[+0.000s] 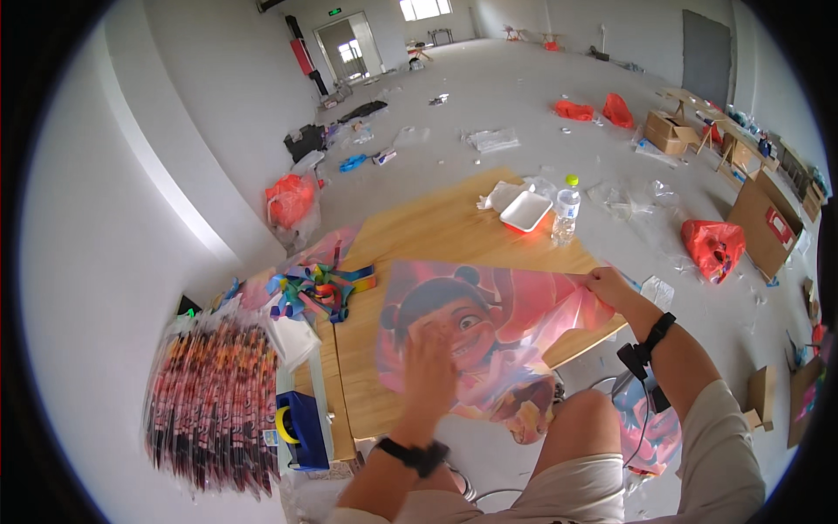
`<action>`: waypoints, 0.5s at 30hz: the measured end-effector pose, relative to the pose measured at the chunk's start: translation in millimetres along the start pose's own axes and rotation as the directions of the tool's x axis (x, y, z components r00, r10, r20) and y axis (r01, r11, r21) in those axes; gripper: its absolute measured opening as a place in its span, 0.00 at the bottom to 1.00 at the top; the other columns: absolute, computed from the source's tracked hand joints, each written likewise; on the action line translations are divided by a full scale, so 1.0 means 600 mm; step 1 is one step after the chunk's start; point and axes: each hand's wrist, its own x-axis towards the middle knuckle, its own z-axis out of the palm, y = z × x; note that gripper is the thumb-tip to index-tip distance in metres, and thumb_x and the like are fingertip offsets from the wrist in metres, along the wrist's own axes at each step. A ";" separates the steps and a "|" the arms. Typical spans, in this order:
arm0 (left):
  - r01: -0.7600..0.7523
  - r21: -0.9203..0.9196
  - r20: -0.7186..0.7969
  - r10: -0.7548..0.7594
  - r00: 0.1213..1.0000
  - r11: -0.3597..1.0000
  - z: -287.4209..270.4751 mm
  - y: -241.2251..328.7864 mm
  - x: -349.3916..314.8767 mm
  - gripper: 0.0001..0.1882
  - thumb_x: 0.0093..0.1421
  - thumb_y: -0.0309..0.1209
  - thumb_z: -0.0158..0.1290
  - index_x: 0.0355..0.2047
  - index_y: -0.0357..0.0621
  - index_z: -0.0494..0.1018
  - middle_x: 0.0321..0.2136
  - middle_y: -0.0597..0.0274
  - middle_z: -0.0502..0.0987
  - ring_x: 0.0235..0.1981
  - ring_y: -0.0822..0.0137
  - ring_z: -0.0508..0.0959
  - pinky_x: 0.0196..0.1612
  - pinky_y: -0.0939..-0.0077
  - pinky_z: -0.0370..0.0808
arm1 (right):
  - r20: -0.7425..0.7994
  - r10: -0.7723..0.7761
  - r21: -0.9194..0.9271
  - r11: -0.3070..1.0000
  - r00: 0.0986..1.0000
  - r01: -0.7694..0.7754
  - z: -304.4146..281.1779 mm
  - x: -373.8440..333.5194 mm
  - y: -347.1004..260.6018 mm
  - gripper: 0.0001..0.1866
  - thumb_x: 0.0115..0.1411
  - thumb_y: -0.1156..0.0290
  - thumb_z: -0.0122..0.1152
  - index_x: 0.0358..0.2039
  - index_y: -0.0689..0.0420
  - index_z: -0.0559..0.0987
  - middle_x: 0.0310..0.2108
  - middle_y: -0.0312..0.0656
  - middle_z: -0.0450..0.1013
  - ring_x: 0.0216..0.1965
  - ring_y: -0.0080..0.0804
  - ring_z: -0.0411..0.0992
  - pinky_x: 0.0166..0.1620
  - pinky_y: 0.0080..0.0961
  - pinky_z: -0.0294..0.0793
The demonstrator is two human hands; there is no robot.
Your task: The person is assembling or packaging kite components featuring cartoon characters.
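A large glossy sheet printed with a cartoon face (467, 319) in pink and red lies over the near side of the wooden table (419, 218). Its lower right part bunches up and hangs past the edge toward my knees. My left hand (429, 371) rests flat on the print, fingers stretched out and slightly blurred. At the sheet's far right corner, my right hand (604, 286) pinches the edge and holds it up. A heap of rainbow-coloured straps (323, 293) sits left of the sheet. Both wrists wear black bands.
A plastic bottle (566, 214) with a yellow-green cap and a white tray (526, 212) stand at the table's far side. To the left are a blue tape dispenser (305, 428) and a thick stack of plastic-wrapped prints (209, 393). Red bags (711, 249) and cardboard boxes (670, 133) litter the floor.
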 end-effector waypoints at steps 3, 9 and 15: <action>0.145 -0.223 0.030 -0.142 0.989 0.964 0.050 0.072 -0.088 0.41 0.55 0.37 0.62 0.69 0.45 0.61 0.71 0.42 0.55 0.71 0.34 0.55 0.70 0.35 0.53 | 0.002 0.073 -0.062 0.995 0.997 -0.073 0.026 0.040 0.043 0.14 0.58 0.64 0.64 0.34 0.63 0.84 0.26 0.45 0.80 0.27 0.34 0.78 0.31 0.35 0.77; 0.192 -0.248 0.213 -0.140 0.967 0.950 0.093 0.115 -0.127 0.47 0.56 0.39 0.65 0.72 0.46 0.55 0.72 0.37 0.51 0.70 0.31 0.54 0.68 0.31 0.52 | -0.131 0.208 -0.109 0.969 0.969 -0.223 0.019 0.080 0.148 0.13 0.58 0.64 0.65 0.37 0.61 0.84 0.27 0.47 0.79 0.28 0.39 0.79 0.32 0.39 0.77; 0.103 -0.188 0.124 -0.080 0.989 0.977 0.161 0.079 -0.096 0.46 0.56 0.46 0.64 0.71 0.46 0.59 0.70 0.48 0.60 0.70 0.38 0.58 0.69 0.32 0.52 | -0.382 -0.606 -0.751 0.644 0.697 0.148 0.059 0.010 0.049 0.24 0.55 0.72 0.62 0.54 0.55 0.77 0.52 0.44 0.75 0.55 0.46 0.71 0.60 0.49 0.66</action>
